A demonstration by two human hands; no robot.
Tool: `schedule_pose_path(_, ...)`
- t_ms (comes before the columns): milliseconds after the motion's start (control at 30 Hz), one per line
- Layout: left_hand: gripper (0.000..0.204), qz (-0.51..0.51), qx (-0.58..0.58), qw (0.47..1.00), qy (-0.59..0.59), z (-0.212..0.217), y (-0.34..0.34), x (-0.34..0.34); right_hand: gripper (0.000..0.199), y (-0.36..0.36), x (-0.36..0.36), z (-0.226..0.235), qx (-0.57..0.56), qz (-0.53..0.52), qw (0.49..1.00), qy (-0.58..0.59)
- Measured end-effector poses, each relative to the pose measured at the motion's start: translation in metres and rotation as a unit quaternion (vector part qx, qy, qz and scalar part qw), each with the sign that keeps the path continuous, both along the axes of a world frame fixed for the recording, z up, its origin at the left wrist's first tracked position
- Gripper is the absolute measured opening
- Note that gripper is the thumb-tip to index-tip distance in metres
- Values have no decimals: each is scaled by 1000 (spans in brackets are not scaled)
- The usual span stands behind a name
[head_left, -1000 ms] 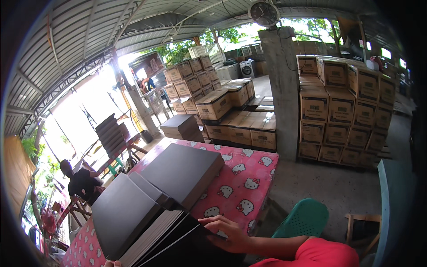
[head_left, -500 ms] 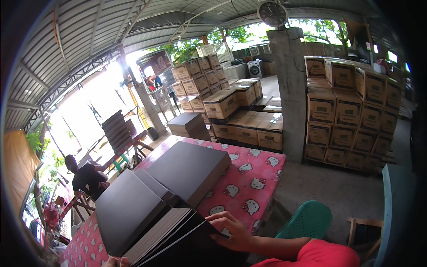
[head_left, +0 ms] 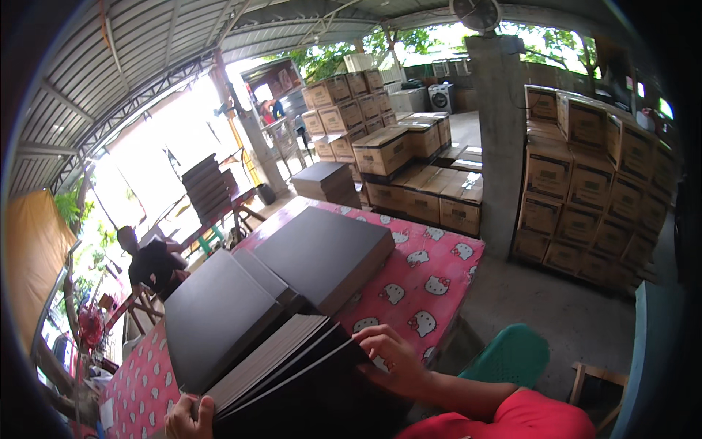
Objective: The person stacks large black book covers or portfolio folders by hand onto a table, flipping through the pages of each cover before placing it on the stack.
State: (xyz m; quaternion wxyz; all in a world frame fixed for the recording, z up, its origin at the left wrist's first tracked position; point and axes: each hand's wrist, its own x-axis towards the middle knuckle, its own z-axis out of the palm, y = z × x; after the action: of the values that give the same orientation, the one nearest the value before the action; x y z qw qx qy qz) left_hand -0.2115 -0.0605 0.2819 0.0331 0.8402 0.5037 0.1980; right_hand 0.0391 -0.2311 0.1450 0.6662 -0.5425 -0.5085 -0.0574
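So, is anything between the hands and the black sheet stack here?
Nothing visible. The right hand rests directly on the stack of black sheets at its far corner, and the left hand grips its near edge.
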Motion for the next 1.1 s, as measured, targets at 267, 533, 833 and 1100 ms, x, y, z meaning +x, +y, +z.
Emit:
schedule_pose_path(267, 53, -28, 65, 996, -50, -24, 23, -5, 34, -2, 2, 0, -26, -55, 998, -9)
schedule_pose_path(533, 50, -18, 55, 997, -50, -16, 13, -10, 64, -1, -1, 14, -30, 60, 997, 45)
schedule_pose_path(833, 50, -28, 59, 997, -51, -17, 15, -7, 74, -3, 10, 10, -68, 109, 992, 6)
schedule_pose_path(1100, 50, -30, 60, 996, -61, -18, 14, -6, 66, -1, 13, 10, -29, 173, 979, 105)
